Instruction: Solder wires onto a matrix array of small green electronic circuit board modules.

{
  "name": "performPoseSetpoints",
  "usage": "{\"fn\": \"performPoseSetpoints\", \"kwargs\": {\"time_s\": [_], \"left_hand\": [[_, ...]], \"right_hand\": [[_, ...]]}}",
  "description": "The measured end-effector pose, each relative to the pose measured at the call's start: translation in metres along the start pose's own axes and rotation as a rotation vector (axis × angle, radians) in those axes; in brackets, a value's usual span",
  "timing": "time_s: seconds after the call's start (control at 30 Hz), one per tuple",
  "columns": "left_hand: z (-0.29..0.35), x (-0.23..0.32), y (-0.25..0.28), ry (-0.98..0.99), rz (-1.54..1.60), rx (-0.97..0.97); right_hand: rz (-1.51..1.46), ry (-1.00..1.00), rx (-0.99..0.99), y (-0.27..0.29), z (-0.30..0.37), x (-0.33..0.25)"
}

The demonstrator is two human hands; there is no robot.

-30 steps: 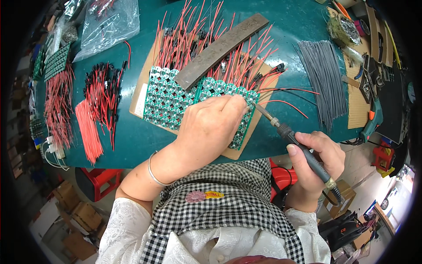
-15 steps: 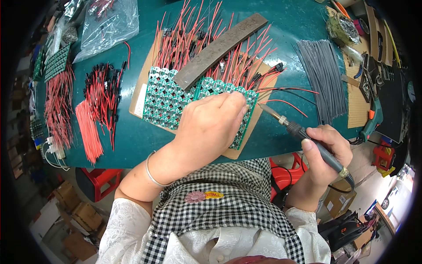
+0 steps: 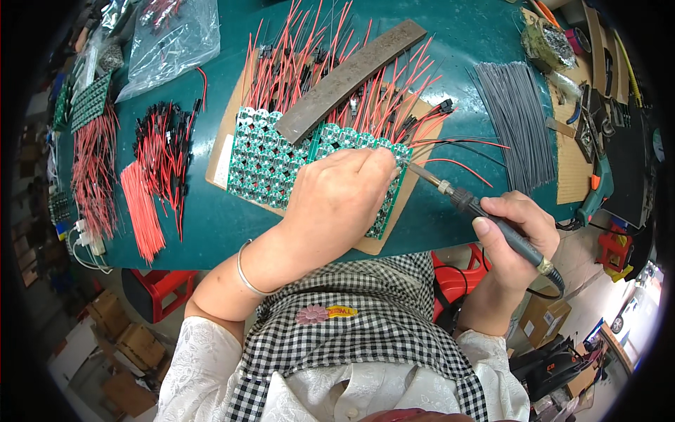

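My right hand grips a soldering iron like a pen, its tip at the right edge of a green circuit board panel. Over the panel lies my left hand, fingers pinched together close to the iron's tip; whatever they hold is hidden. Red and black wires with black connectors fan out from the panel's far side. A flat metal bar rests slantwise across those wires and the panel's far edge. Beneath everything is a cardboard sheet.
On the green table, a bundle of grey wires lies at right. Red wires and black-connector leads lie at left, beside another wired panel. A clear plastic bag sits far left, and a green-handled tool far right.
The soldering iron in my right hand has shifted slightly left, bringing its tip onto the panel's right edge by my left fingertips. My left hand has barely moved.
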State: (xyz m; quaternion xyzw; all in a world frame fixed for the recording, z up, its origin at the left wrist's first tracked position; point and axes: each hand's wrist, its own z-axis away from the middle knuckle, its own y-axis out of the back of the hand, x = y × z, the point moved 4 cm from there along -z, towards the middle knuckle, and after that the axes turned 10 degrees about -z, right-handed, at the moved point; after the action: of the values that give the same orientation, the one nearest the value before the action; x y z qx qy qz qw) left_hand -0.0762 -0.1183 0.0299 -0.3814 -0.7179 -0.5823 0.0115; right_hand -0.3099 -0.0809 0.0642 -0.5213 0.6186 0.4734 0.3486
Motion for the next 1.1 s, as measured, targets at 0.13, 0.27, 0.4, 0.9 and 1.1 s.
{"fn": "performPoseSetpoints", "kwargs": {"time_s": [0.13,0.27,0.4,0.9,1.1], "left_hand": [[-0.001,0.003,0.011,0.019,0.056,0.006],[0.001,-0.003,0.028,0.044,0.072,0.067],[0.011,-0.006,0.031,0.091,0.109,0.008],[0.011,-0.009,0.023,0.083,0.075,0.059],[0.020,-0.003,0.045,0.070,0.152,0.088]], "right_hand": [[-0.062,-0.070,0.105,0.010,0.009,-0.001],[-0.190,-0.010,0.182,0.022,0.019,0.005],[-0.115,0.043,0.187,0.017,0.023,-0.001],[0.231,0.243,0.023,-0.036,0.018,-0.023],[0.216,0.286,0.113,-0.030,0.046,-0.034]]}}
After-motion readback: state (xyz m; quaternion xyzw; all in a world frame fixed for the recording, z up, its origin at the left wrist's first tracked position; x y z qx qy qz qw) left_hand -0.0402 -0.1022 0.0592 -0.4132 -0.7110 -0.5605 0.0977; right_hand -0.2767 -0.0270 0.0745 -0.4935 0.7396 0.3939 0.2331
